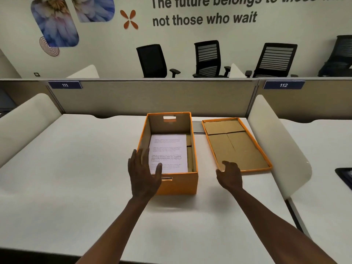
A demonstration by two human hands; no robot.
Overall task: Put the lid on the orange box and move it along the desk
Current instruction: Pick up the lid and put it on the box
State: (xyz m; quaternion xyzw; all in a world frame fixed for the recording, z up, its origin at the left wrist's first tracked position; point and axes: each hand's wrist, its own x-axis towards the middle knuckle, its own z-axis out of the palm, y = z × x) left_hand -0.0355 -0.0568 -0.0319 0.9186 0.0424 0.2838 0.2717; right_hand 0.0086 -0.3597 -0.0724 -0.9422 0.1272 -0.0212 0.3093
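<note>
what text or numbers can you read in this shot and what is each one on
"The future belongs to those wh…", cut off by the frame, then "not those who wait": wall lettering
"111": blue tag on the partition
"112": second blue tag on the partition
Printed sheet in the orange box: too small to read

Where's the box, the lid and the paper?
box (178,184): head view, orange front wall.
lid (236,144): head view, brown inside face.
paper (168,149): head view, middle of the printed sheet.
</note>
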